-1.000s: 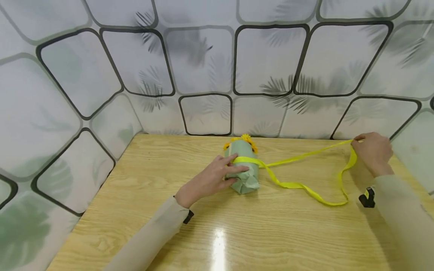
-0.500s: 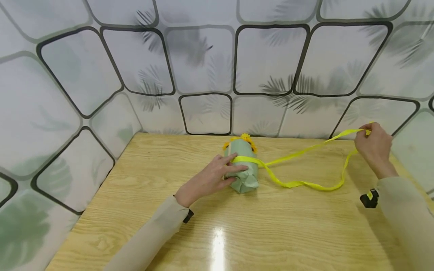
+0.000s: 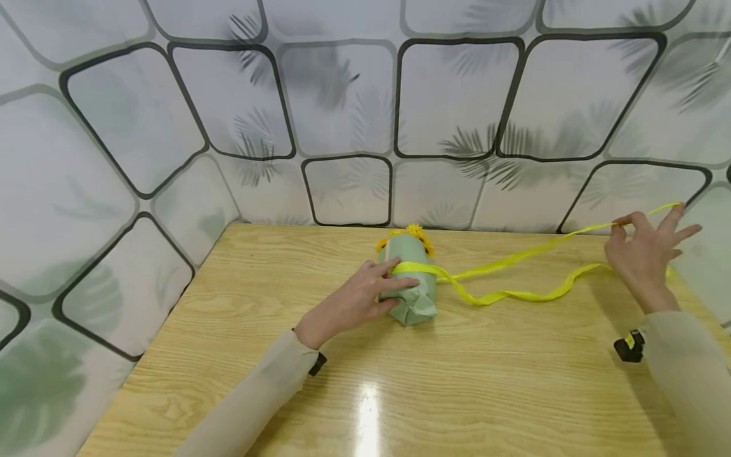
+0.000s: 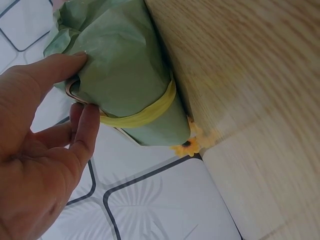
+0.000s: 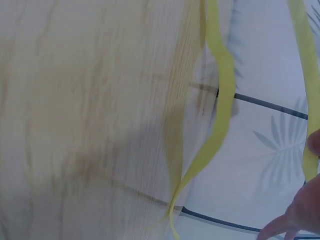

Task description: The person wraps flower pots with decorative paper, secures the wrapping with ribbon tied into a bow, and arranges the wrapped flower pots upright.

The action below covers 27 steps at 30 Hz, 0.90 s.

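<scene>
A small bouquet in green wrapping paper [image 3: 407,251] lies on the wooden table, its yellow-orange flowers [image 3: 415,232] pointing to the back. Yellow ribbon [image 3: 516,258] passes around the paper, and two lengths trail off to the right. My left hand [image 3: 356,295] rests over the bouquet's left side with spread fingers, one fingertip on the ribbon. In the left wrist view, its thumb touches the crumpled wrapping paper [image 4: 115,55]. Out at the right, my right hand [image 3: 645,254] pinches the upper length of ribbon between thumb and forefinger, its other fingers spread. The lower length passes behind this hand.
A light wood table [image 3: 274,266] meets a patterned wall covering [image 3: 348,190] at the back and left. Small black devices are strapped on both wrists, the right one [image 3: 628,346] hanging just over the table at the right.
My right hand has moved slightly right, its fingers now fanned out along the ribbon. The loose loop has lifted and flattened towards the right. The left hand and bouquet stay put.
</scene>
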Each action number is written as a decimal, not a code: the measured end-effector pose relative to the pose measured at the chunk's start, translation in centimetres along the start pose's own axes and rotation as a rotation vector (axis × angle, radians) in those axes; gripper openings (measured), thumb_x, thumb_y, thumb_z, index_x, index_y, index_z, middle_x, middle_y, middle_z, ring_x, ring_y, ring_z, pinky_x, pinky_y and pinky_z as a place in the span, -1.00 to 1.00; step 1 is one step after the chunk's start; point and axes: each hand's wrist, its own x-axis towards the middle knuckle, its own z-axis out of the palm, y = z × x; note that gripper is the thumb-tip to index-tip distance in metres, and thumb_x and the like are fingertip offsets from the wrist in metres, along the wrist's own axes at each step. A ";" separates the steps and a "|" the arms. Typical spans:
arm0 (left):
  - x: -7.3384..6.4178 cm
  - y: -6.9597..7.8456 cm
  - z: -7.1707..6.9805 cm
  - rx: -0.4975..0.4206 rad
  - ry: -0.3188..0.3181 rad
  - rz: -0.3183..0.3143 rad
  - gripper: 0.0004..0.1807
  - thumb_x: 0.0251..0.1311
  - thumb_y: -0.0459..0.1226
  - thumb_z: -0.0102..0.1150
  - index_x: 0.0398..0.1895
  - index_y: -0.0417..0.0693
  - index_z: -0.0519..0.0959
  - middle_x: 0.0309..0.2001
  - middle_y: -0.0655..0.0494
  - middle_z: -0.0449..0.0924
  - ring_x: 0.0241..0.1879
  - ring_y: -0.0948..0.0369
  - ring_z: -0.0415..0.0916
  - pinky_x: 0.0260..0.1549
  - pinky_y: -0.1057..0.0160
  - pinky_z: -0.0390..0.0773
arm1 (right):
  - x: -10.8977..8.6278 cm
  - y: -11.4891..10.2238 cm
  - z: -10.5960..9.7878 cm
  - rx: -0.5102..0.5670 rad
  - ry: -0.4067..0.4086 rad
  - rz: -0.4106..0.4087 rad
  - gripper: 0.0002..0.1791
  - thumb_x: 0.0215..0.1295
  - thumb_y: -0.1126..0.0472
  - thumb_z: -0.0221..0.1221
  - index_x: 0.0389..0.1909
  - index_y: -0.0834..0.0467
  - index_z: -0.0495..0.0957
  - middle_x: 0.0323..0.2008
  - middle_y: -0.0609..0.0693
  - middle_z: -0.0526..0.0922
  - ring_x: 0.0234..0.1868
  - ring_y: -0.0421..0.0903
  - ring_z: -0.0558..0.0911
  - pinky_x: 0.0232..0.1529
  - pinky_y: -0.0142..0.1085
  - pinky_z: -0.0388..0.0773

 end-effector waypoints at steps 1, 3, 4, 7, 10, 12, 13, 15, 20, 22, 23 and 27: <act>0.0 0.0 0.0 -0.001 0.000 -0.001 -0.48 0.32 -0.26 0.34 0.35 0.15 0.57 0.45 -0.31 0.36 0.19 -0.14 0.49 0.00 0.05 0.51 | -0.1 0.0 0.0 0.022 0.030 -0.016 -0.58 0.48 0.25 -0.21 0.07 0.48 0.45 0.61 0.32 -0.51 0.54 0.44 -0.62 0.29 0.61 -0.41; 0.0 -0.1 0.0 0.001 0.003 0.000 -0.48 0.32 -0.26 0.34 0.35 0.15 0.57 0.44 -0.31 0.37 0.21 -0.14 0.49 0.01 0.05 0.51 | -0.2 -0.1 0.1 0.064 0.088 -0.072 -0.60 0.48 0.27 -0.14 0.03 0.49 0.52 0.64 0.27 -0.37 0.60 0.40 -0.45 0.43 0.50 -0.36; 0.0 -0.1 0.0 0.000 0.004 0.000 -0.48 0.32 -0.26 0.34 0.35 0.15 0.57 0.44 -0.30 0.37 0.23 -0.14 0.49 0.02 0.05 0.51 | -0.2 -0.1 0.2 0.082 0.117 -0.102 -0.61 0.48 0.28 -0.11 0.00 0.50 0.55 0.64 0.29 -0.24 0.62 0.39 -0.31 0.49 0.45 -0.27; 0.0 -0.2 0.0 0.001 0.013 0.006 -0.48 0.31 -0.27 0.35 0.34 0.15 0.58 0.43 -0.30 0.39 0.24 -0.14 0.49 0.02 0.05 0.51 | -0.4 -0.7 0.6 0.119 0.203 -0.146 -0.63 0.48 0.26 -0.02 -0.05 0.46 0.65 0.46 0.10 0.29 0.51 0.12 0.25 0.50 0.05 0.24; 0.0 -0.1 0.0 -0.005 0.016 0.008 -0.49 0.32 -0.27 0.35 0.34 0.14 0.58 0.43 -0.29 0.39 0.25 -0.15 0.48 0.03 0.03 0.51 | -0.7 -1.7 1.2 0.127 0.261 -0.124 -0.63 0.48 0.21 0.04 -0.08 0.38 0.72 -0.12 -0.38 0.45 -0.01 -0.43 0.38 0.24 -0.21 0.28; 0.0 -0.2 0.0 -0.005 0.015 0.009 -0.49 0.32 -0.27 0.34 0.34 0.15 0.58 0.43 -0.29 0.39 0.26 -0.15 0.47 0.03 0.04 0.52 | -1.1 -2.5 1.6 0.136 0.273 -0.099 -0.64 0.47 0.19 0.06 -0.08 0.33 0.75 -0.35 -0.58 0.24 -0.26 -0.61 0.23 0.10 -0.34 0.23; 0.0 -0.1 0.1 -0.006 0.016 0.011 -0.49 0.32 -0.27 0.34 0.35 0.15 0.57 0.43 -0.28 0.39 0.28 -0.15 0.46 0.04 0.03 0.52 | -1.4 -2.9 1.8 0.148 0.267 -0.087 -0.64 0.47 0.17 0.06 -0.07 0.31 0.76 -0.41 -0.58 0.26 -0.33 -0.65 0.25 0.13 -0.37 0.26; -0.1 -0.1 0.1 -0.005 0.017 0.012 -0.49 0.33 -0.26 0.34 0.35 0.15 0.57 0.43 -0.28 0.39 0.29 -0.16 0.45 0.04 0.03 0.52 | -2.1 -4.0 2.1 0.191 0.233 -0.051 -0.64 0.46 0.14 0.08 -0.03 0.27 0.76 -0.42 -0.56 0.30 -0.41 -0.68 0.33 0.08 -0.51 0.36; -0.1 -0.2 0.2 -0.003 0.023 0.015 -0.49 0.34 -0.26 0.33 0.35 0.16 0.57 0.43 -0.27 0.39 0.30 -0.16 0.44 0.04 0.03 0.52 | -4.0 -7.3 2.9 0.306 0.181 -0.053 -0.69 0.41 0.12 0.20 -0.03 0.22 0.77 -0.39 -0.46 0.40 -0.40 -0.56 0.43 -0.37 -0.67 0.32; -0.1 -0.2 0.3 0.004 0.030 0.021 -0.49 0.34 -0.26 0.33 0.35 0.15 0.57 0.43 -0.27 0.39 0.31 -0.15 0.44 0.03 0.04 0.51 | -4.7 -8.5 3.1 0.345 0.153 -0.082 -0.71 0.40 0.12 0.23 -0.04 0.18 0.79 -0.40 -0.55 0.51 -0.36 -0.57 0.47 -0.36 -0.67 0.34; -0.1 -0.2 0.3 0.011 0.036 0.026 -0.49 0.33 -0.27 0.34 0.34 0.15 0.57 0.43 -0.27 0.39 0.31 -0.13 0.44 0.04 0.04 0.51 | -5.0 -9.1 3.2 0.366 0.132 -0.097 -0.73 0.39 0.13 0.24 -0.04 0.16 0.79 -0.40 -0.57 0.56 -0.39 -0.57 0.52 -0.39 -0.68 0.38; -0.1 -0.2 0.5 0.045 0.075 0.062 -0.50 0.29 -0.30 0.37 0.30 0.12 0.60 0.44 -0.26 0.35 0.19 0.00 0.52 0.02 0.09 0.53 | -6.3 -10.6 3.7 0.406 0.011 -0.148 -0.72 0.42 0.16 0.21 0.01 0.13 0.77 -0.35 -0.65 0.62 -0.40 -0.58 0.63 -0.49 -0.64 0.47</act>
